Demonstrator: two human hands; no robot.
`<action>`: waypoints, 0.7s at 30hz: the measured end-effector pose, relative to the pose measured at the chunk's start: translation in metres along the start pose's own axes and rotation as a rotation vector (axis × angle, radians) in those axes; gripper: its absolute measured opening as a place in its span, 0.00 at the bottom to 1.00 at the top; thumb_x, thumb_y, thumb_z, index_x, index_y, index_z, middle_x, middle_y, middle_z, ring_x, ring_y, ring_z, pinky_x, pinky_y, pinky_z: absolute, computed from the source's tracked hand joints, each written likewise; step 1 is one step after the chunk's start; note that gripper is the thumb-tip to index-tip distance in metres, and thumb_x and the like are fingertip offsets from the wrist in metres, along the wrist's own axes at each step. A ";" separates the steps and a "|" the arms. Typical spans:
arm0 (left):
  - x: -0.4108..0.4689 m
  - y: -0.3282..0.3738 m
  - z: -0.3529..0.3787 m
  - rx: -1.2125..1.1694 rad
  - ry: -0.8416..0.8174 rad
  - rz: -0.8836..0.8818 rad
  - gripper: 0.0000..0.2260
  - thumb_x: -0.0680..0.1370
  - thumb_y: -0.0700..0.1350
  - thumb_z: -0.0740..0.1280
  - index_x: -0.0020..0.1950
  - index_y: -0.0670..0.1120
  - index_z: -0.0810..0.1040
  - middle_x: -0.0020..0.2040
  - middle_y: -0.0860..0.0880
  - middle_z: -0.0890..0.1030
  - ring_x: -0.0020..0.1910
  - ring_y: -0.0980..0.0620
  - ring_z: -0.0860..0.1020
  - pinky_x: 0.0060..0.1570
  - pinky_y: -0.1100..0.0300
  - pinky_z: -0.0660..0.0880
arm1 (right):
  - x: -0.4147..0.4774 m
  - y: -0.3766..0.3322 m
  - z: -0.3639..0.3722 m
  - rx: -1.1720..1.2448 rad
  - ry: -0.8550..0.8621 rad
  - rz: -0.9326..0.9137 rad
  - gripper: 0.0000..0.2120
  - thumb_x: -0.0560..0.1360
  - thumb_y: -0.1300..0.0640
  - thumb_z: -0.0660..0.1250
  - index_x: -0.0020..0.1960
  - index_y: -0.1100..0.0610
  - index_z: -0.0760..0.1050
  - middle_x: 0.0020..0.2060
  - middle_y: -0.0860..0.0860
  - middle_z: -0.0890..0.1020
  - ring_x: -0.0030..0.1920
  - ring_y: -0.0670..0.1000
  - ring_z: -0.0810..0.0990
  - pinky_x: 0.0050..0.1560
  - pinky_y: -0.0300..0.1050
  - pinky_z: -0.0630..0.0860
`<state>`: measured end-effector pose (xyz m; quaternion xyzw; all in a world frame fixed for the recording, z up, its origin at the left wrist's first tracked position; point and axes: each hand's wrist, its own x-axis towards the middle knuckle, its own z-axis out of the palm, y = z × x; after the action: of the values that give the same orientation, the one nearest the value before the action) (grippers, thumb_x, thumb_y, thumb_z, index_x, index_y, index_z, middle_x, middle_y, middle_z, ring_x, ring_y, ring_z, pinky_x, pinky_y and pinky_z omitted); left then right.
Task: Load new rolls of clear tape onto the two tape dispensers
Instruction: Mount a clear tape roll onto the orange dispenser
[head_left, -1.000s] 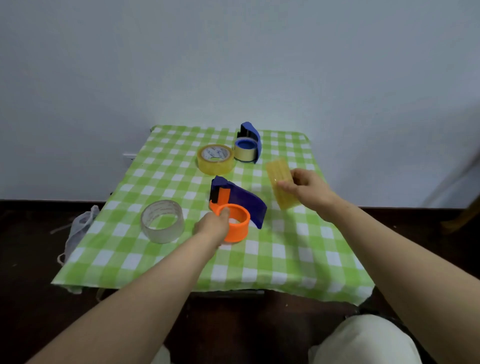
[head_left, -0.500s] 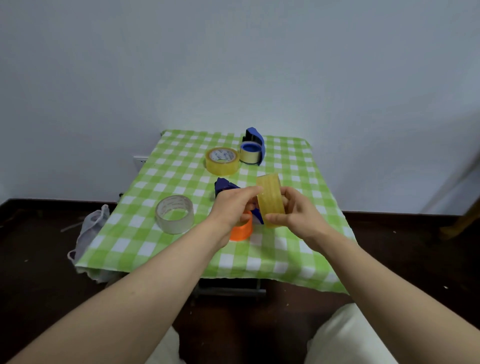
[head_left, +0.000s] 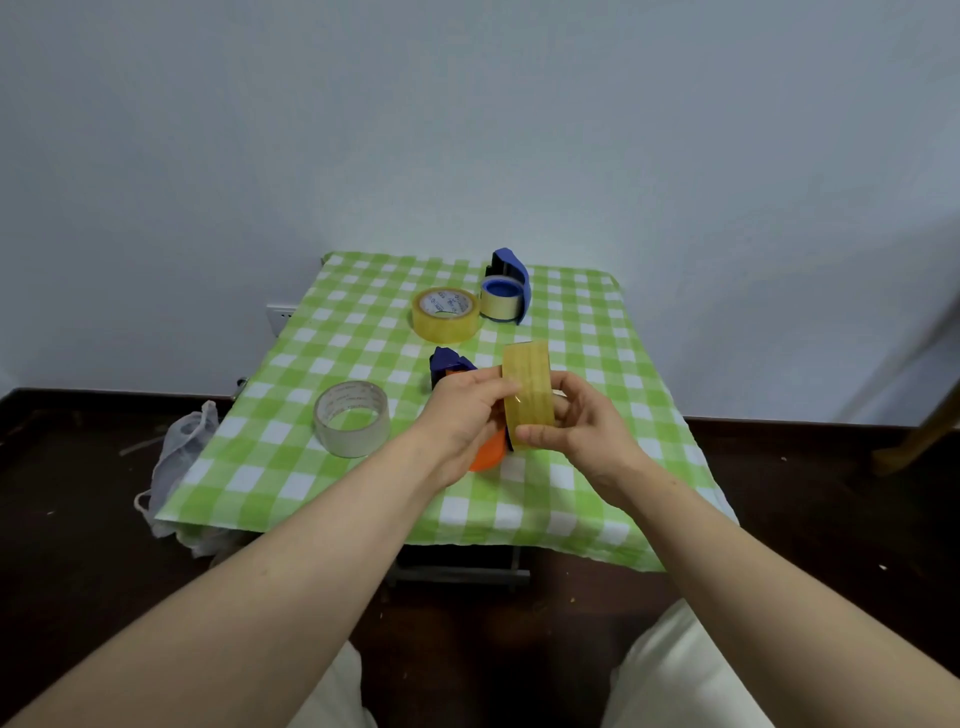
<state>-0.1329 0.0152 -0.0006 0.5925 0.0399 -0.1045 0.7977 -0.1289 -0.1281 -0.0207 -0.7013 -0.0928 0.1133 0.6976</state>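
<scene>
A pale wall (head_left: 467, 130) fills the background, and a dark floor (head_left: 62, 519) is seen below it. A small bench is set against the wall and is covered by a green and white checked cloth (head_left: 597, 364).

A yellowish roll of tape (head_left: 527, 392) is held upright, edge-on, above the middle of the bench. It is gripped by the right hand (head_left: 584, 428), whose thumb is pressed on the lower part of the roll's outer face while the fingers are wrapped behind it at 3 o'clock of the roll. The left hand (head_left: 460, 415) is closed at 9 o'clock of the roll, its fingertips pinched together against the roll's outer face.

Behind and below the hands, a blue and orange tape dispenser (head_left: 449, 364) lies on the cloth; most of it is hidden, and only its blue top and an orange ring are seen. A second, blue tape dispenser (head_left: 511, 280) stands at 12 o'clock of the bench, near the wall, with a roll already seated on it. Just beside it, at its 9 o'clock, a full yellowish roll (head_left: 445, 314) lies flat. A thinner clear roll (head_left: 352, 418) lies flat at 9 o'clock of the hands, apart from them. A white mesh bag (head_left: 179, 457) hangs beside the bench's left edge.
</scene>
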 end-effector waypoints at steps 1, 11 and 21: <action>0.000 0.000 -0.001 0.009 -0.012 0.006 0.11 0.76 0.33 0.60 0.51 0.39 0.81 0.41 0.42 0.85 0.40 0.48 0.83 0.42 0.57 0.80 | 0.000 0.000 0.000 0.009 0.001 -0.004 0.22 0.67 0.76 0.69 0.56 0.59 0.72 0.39 0.51 0.85 0.41 0.50 0.84 0.48 0.45 0.81; 0.003 -0.010 -0.015 0.168 0.139 0.001 0.11 0.73 0.36 0.68 0.54 0.42 0.81 0.52 0.43 0.84 0.53 0.46 0.81 0.59 0.53 0.76 | 0.001 -0.004 -0.004 -0.103 0.016 0.001 0.25 0.69 0.75 0.68 0.63 0.60 0.72 0.48 0.49 0.83 0.46 0.44 0.83 0.45 0.33 0.79; 0.015 -0.021 -0.054 0.060 0.519 -0.116 0.08 0.76 0.41 0.58 0.38 0.45 0.72 0.37 0.46 0.74 0.36 0.50 0.71 0.35 0.62 0.69 | 0.003 -0.001 0.021 -1.163 -0.204 -0.197 0.30 0.72 0.63 0.68 0.70 0.44 0.67 0.59 0.49 0.77 0.61 0.56 0.74 0.61 0.51 0.72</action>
<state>-0.1199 0.0592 -0.0390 0.6196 0.2739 0.0042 0.7356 -0.1316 -0.1072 -0.0203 -0.9418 -0.2709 0.0455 0.1938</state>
